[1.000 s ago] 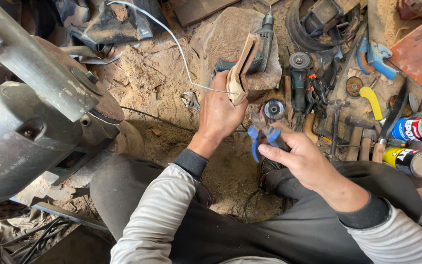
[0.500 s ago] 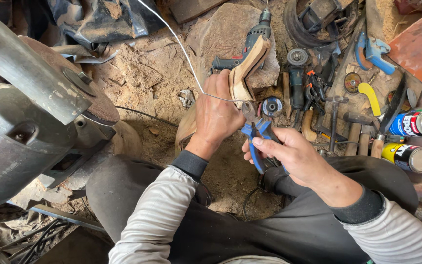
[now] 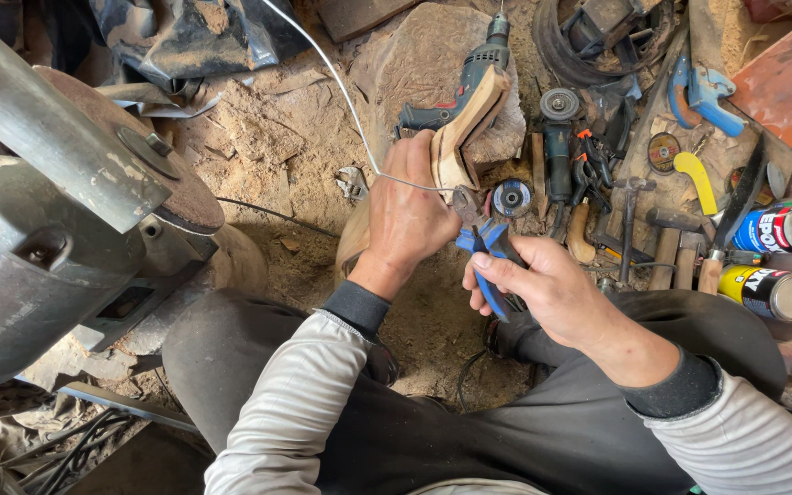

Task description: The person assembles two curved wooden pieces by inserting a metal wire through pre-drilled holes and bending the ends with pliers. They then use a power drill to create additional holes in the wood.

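Observation:
My left hand [image 3: 410, 215] grips a curved piece of pale wood [image 3: 463, 137], held upright in front of me. A thin white wire [image 3: 341, 87] runs from the upper left down to the wood, where the jaws of the pliers meet it. My right hand [image 3: 543, 289] is closed around the blue handles of the pliers [image 3: 488, 252], just right of the left hand. Both hands are above my lap, and I sit on the sawdust-covered ground.
A large grey metal machine with a disc [image 3: 57, 211] stands at the left. A blue-grey power drill [image 3: 474, 73] lies on a stone behind the wood. Hammers [image 3: 630, 215], an angle grinder [image 3: 556, 147], spray cans [image 3: 786, 229] and a yellow-handled tool [image 3: 694, 179] crowd the right.
Both hands have stayed together at the wood; the right hand has shifted the pliers slightly and the wire now bends at the jaws. My head has moved a little closer.

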Demonstrator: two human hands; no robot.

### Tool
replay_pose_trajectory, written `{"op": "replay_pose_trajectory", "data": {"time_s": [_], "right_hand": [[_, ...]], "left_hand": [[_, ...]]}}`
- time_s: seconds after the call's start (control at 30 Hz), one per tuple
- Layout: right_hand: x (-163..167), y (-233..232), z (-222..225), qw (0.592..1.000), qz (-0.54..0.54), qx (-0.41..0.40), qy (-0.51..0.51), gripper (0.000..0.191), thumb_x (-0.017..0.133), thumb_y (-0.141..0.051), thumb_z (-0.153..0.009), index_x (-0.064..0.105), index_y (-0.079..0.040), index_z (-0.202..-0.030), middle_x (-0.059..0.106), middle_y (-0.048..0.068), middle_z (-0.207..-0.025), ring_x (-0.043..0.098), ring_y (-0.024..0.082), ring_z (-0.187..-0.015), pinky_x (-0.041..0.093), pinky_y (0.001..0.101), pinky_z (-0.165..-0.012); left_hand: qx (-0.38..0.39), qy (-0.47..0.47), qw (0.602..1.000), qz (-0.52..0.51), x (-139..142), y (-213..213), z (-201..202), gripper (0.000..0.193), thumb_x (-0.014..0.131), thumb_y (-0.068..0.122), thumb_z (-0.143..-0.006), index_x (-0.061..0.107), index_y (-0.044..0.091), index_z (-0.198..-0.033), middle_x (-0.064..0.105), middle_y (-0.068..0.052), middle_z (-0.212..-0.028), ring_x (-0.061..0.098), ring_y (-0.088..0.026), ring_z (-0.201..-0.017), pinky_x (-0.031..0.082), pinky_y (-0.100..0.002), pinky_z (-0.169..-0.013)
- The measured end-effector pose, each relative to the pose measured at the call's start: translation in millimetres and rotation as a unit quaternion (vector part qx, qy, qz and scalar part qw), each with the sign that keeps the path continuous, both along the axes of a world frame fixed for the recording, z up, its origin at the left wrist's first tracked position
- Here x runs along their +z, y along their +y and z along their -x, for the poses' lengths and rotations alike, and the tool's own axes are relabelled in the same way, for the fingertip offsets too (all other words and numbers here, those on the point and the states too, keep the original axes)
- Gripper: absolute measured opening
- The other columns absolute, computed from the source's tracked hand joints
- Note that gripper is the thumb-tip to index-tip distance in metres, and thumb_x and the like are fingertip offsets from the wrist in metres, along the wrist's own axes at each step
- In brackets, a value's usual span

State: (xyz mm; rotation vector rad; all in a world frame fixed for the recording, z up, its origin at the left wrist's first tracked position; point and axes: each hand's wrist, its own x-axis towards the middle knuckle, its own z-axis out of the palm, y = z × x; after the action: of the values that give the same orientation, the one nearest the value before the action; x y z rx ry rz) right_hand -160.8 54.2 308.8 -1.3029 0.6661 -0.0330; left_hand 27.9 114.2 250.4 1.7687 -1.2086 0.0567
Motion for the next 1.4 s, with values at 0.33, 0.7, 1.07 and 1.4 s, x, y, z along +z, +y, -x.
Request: {"op": "replay_pose_trajectory", "data": {"time_s": [0.33,0.7,1.07,1.4], "right_hand": [[13,24,-10,0.992,0.121,-0.012,0.035,0.029,0.061,-0.029,-0.1,0.068,0.0,-0.102,0.068,0.007,-0.078,0.064,0.012,-0.064,0.052,0.0273,-0.054],[17,21,-6,0.99,0.142,0.025,0.012,0.031,0.063,-0.027,-0.095,0.071,-0.002,-0.112,0.08,0.007,-0.092,0.074,0.013,-0.077,0.059,0.0287,-0.068],[18,14,3,0.985,0.168,0.02,-0.023,0.03,0.062,-0.026,-0.096,0.072,-0.002,-0.111,0.08,0.007,-0.092,0.074,0.012,-0.08,0.058,0.0277,-0.07],[42,-21,5,0.993,0.073,0.05,0.084,0.041,0.061,-0.015,-0.093,0.043,-0.009,-0.129,0.068,0.016,-0.084,0.07,0.026,-0.063,0.057,0.0407,-0.057]], "left_hand": [[-0.01,0.087,0.996,0.018,-4,0,8,0.064,0.078,0.009,-0.08,0.048,0.002,-0.136,0.063,-0.02,-0.117,0.065,-0.038,-0.109,0.054,-0.046,-0.093],[-0.016,0.173,0.984,0.034,-16,-5,15,0.057,0.07,0.003,-0.083,0.049,0.003,-0.136,0.065,-0.013,-0.099,0.068,-0.024,-0.085,0.057,-0.037,-0.079],[0.009,0.082,0.996,0.032,-5,-6,14,0.066,0.078,0.009,-0.08,0.046,0.003,-0.137,0.062,-0.018,-0.115,0.067,-0.033,-0.103,0.056,-0.044,-0.089],[-0.006,-0.086,0.996,-0.001,23,-3,2,0.074,0.082,0.017,-0.065,0.046,-0.005,-0.126,0.057,-0.023,-0.106,0.057,-0.042,-0.1,0.046,-0.05,-0.088]]}}
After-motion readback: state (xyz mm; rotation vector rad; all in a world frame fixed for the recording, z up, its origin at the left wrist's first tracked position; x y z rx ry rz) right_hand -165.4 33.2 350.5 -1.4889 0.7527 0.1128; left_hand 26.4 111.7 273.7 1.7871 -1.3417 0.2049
